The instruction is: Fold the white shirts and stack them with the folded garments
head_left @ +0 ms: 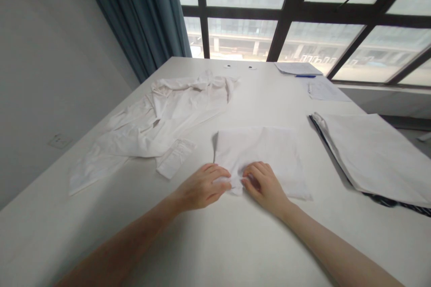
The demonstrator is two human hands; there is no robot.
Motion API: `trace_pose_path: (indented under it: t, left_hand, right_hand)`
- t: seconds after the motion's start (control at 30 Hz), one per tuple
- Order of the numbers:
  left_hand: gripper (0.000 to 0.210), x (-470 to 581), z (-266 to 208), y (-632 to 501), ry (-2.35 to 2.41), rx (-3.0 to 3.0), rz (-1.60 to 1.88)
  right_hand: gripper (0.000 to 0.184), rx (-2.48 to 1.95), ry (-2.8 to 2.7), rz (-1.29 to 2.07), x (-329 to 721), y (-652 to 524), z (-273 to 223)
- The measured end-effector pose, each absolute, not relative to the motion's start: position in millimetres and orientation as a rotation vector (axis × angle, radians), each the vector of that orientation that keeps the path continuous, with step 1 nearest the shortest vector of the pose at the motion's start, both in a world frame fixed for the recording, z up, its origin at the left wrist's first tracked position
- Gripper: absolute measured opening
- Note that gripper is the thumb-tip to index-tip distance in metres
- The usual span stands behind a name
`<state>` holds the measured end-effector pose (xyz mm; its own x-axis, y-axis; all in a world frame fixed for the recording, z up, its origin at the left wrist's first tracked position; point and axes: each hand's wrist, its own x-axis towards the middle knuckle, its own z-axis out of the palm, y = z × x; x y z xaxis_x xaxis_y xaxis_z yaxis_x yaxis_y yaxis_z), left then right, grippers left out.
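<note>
A white shirt (pixel 269 150), folded into a flat rectangle, lies in front of me on the white table (pixel 215 242). My left hand (pixel 205 186) is at its near left corner, fingers bent and pinched on the cloth. Close beside it, my right hand (pixel 264 186) pinches the near edge with thumb and curled fingers. Between the two hands the fabric bunches a little. Farther left, a second white shirt (pixel 175 116) is spread out loose and wrinkled, one cuff (pixel 175 158) pointing toward my left hand without touching it.
On the right sits a stack of folded white cloth (pixel 373 152) over a dark striped piece (pixel 384 199). Papers (pixel 298 68) and a blue pen (pixel 305 76) lie at the far right. Two small white items are near the back edge. A blue curtain (pixel 144 13) and windows stand behind.
</note>
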<state>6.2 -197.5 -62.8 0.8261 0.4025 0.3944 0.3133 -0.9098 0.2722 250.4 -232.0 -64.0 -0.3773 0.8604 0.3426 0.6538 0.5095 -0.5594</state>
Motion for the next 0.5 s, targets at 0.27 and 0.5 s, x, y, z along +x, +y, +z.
trace_pose_path:
  t: [0.27,0.5]
  left_hand:
    - [0.006,4,-67,-199,0.553,2.813,0.731]
    - [0.003,6,-65,-198,0.67,2.617,0.746]
  right_hand:
    - [0.023,-1.32,-2.325,0.455,249,-233,-57]
    - [0.022,-1.285,-2.39,0.556,253,-232,-50]
